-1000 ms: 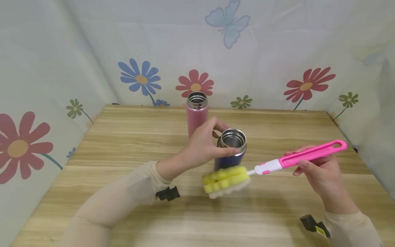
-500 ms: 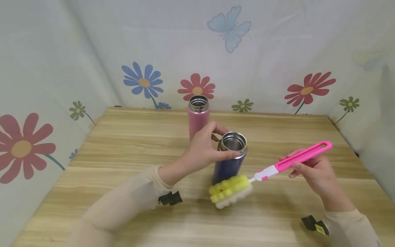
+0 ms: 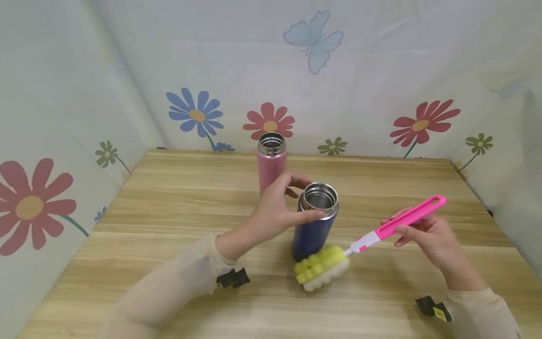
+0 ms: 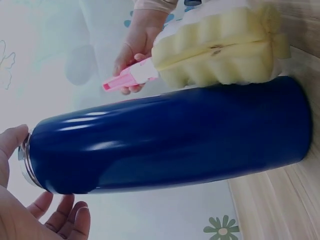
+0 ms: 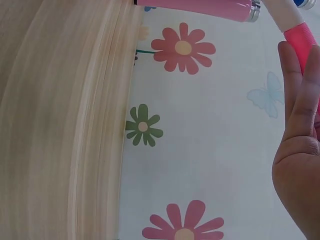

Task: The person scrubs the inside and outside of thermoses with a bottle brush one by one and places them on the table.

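A dark blue steel bottle [image 3: 312, 235], without a lid, stands on the table with its mouth up. My left hand [image 3: 275, 207] holds it near the steel rim, thumb on the near side and fingers round the far side. In the right hand [image 3: 432, 240] is a bottle brush [image 3: 406, 221] with a pink and white handle, pinched between thumb and fingers. Its yellow and white sponge head [image 3: 320, 266] points left, in front of the bottle's lower part. The left wrist view shows the sponge [image 4: 220, 47] close beside the bottle's wall [image 4: 175, 135]; contact is unclear.
A pink steel bottle [image 3: 271, 169], also uncapped, stands behind the left hand. The wooden table [image 3: 190, 188] ends at a pale flowered cloth [image 3: 364, 84] at the back and sides.
The brush has shifted: its handle end came left and its sponge went slightly right and nearer to me, showing more of the blue bottle. The left hand keeps its hold. The view tilted slightly.
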Demonstrator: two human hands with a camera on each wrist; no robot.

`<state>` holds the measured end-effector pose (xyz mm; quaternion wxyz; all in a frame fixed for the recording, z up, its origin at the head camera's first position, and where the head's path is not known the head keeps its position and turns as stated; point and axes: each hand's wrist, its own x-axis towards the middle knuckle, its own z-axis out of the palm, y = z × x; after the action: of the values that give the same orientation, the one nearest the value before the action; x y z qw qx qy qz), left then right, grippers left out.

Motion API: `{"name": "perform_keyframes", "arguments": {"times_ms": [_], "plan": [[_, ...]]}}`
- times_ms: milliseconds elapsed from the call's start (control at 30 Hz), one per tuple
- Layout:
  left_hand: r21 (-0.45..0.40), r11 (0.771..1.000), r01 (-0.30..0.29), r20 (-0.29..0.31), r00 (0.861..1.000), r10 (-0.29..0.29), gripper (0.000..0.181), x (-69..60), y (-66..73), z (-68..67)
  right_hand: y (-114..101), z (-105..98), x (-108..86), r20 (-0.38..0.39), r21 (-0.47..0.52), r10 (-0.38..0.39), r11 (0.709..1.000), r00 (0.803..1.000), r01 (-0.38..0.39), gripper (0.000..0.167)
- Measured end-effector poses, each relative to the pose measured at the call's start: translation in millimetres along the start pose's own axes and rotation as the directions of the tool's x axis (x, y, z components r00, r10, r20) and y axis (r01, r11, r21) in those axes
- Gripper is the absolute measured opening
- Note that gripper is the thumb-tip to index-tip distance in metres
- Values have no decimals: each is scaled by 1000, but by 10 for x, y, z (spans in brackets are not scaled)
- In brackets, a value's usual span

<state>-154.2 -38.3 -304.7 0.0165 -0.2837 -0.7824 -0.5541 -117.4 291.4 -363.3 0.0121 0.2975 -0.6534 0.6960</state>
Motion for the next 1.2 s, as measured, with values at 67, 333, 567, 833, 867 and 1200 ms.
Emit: {"name": "perform_keyframes", "arguments": {"times_ms": [67, 333, 567, 833, 867, 1200], "plan": [[-17, 1000, 1, 3, 1000, -1, 58, -11, -16, -9, 0, -7, -1, 6, -10, -3, 1000, 1000, 3, 35], [-47, 998, 47, 38, 998, -45, 62, -66, -108, -65, -20, -24, -2, 7, -49, 2, 999, 1000, -2, 36], [21, 998, 64, 97, 993, -66, 71, -152, -239, -79, -67, -61, -24, -16, 10, -13, 1000, 1000, 13, 36], [42, 996, 76, 130, 988, -81, 74, -234, -462, 4, -106, -100, -29, -19, -6, -35, 999, 999, 34, 36], [42, 996, 83, 139, 986, -88, 74, -243, -489, 15, -109, -104, -30, -20, -11, -37, 999, 999, 37, 36], [25, 992, 127, 234, 964, -129, 75, -265, -701, 129, -187, -121, -60, -54, -54, -33, 998, 998, 31, 38]]}}
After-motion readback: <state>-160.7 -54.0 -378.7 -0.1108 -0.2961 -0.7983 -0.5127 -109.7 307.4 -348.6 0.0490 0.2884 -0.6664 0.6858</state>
